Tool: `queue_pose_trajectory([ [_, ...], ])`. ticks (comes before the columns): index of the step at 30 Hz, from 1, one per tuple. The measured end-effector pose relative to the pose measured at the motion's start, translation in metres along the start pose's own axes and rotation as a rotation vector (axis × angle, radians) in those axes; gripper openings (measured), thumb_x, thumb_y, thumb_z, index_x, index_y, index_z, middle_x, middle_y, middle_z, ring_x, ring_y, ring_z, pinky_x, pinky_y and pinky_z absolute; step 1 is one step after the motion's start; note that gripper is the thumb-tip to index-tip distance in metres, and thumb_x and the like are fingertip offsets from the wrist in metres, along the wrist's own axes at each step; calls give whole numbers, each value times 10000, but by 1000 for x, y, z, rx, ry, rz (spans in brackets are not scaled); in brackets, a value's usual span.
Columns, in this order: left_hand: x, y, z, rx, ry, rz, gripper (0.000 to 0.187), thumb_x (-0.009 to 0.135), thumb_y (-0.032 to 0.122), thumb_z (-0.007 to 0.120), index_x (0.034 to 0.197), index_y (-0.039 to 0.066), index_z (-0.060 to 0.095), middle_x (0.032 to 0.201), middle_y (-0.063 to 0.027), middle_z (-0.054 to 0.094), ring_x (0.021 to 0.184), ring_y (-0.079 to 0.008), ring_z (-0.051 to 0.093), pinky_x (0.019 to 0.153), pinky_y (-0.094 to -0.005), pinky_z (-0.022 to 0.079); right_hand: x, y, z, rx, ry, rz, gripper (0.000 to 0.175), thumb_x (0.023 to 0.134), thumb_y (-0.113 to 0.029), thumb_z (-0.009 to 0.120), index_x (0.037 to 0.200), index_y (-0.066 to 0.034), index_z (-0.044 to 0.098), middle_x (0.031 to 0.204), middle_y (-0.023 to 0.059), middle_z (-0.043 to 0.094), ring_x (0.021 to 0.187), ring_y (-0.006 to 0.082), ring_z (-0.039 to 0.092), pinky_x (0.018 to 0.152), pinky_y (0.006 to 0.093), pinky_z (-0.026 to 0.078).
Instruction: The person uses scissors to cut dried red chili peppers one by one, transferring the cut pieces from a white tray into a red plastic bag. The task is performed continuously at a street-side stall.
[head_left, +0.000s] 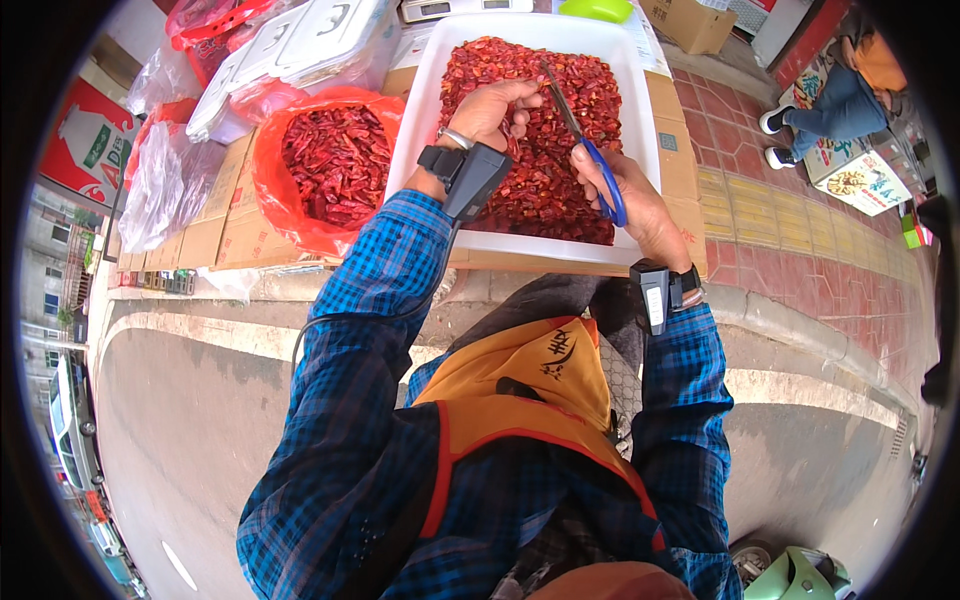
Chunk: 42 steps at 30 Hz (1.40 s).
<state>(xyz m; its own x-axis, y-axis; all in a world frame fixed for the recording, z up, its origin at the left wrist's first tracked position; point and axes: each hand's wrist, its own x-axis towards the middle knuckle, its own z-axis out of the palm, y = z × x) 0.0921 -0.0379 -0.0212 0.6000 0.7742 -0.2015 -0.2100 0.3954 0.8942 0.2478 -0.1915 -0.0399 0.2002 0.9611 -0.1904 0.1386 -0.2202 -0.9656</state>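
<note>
A white plastic tray (645, 142) holds a thick layer of cut dried red chilies (555, 180). Over its left part is my left hand (491, 112), fingers curled, with dried chili between them. My right hand (626, 191) grips scissors (604, 172) by their blue handles. The blades point up and away, their tips close to the fingertips of my left hand, at a small piece of chili. Left of the tray, a red plastic bag (270, 187) stands open, full of whole dried red chilies (334, 165).
Flattened cardboard (232, 232) covers the table. Lidded plastic boxes (300, 45), clear plastic bags (161, 180) and a white scale (465, 7) stand around the tray. A green bowl (596, 9) is behind it. A person (847, 112) sits at the upper right, beyond the tiled pavement.
</note>
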Motion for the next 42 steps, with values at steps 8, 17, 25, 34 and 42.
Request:
queue_pose_trajectory([
  [8, 6, -8, -6, 93, -20, 27, 182, 896, 208, 617, 1014, 70, 612, 802, -1, 578, 591, -63, 436, 510, -200, 353, 4, 0, 1, 49, 13, 56, 599, 829, -588, 621, 940, 1, 614, 665, -36, 481, 543, 48, 455, 479, 192, 365],
  [17, 4, -7, -6, 107, 20, 68, 162, 879, 213, 628, 947, 68, 646, 699, 3, 595, 511, -70, 455, 434, -223, 346, 0, -5, 7, 210, 82, 25, 446, 784, -498, 731, 695, -92, 568, 512, -71, 413, 378, 31, 372, 331, 193, 260],
  [25, 3, -6, -9, 152, 69, 38, 207, 898, 243, 598, 1020, 76, 614, 718, 36, 535, 537, -54, 408, 462, -201, 311, -1, -4, 8, 191, 87, 20, 433, 785, -479, 739, 693, -92, 567, 510, -72, 410, 374, 33, 354, 334, 205, 241],
  [34, 4, -6, -12, 142, 97, 76, 207, 913, 235, 597, 1057, 86, 604, 734, 29, 546, 541, -57, 414, 470, -199, 338, 4, 0, 2, -85, -9, 49, 588, 780, -664, 623, 862, -83, 596, 637, -42, 454, 563, 59, 449, 508, 205, 367],
  [42, 4, -6, -10, 165, 37, 98, 197, 914, 221, 599, 1050, 78, 605, 730, 22, 557, 531, -54, 419, 457, -194, 329, 4, -1, 1, -93, -38, 49, 600, 774, -674, 622, 838, -78, 588, 626, -41, 447, 557, 64, 443, 500, 206, 357],
])
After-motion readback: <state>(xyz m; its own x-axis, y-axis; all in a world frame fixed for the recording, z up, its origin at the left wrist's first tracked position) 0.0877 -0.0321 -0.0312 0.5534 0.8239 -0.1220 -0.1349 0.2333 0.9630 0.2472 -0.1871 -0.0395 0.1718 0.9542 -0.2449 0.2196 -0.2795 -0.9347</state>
